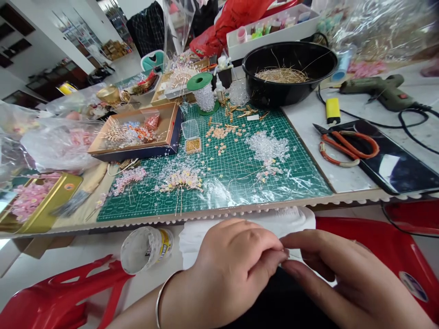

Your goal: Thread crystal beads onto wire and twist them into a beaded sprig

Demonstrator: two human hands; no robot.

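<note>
My left hand (236, 265) is closed in a pinch, its thumb pressed against the bent forefinger, with a bracelet on the wrist. Facing it, my right hand (332, 269) has thumb and forefinger brought up to the left fingertips. A thin wire (295, 257) runs between the two pinches; whatever else sits inside the fingers is hidden. Both hands are above my lap, in front of the table edge. On the green cutting mat (226, 192) beyond lie a beaded hair comb (181, 180), a pink beaded piece (129, 179) and a small wired bead cluster (270, 170).
Clear beads (267, 145) are heaped on the mat, near peach flower beads (221, 132) and a box of gold beads (192, 145). A bead spool (205, 93) and black basin (291, 91) stand behind. Orange-handled pliers (353, 145) rest on a phone (404, 160), near a glue gun (380, 91).
</note>
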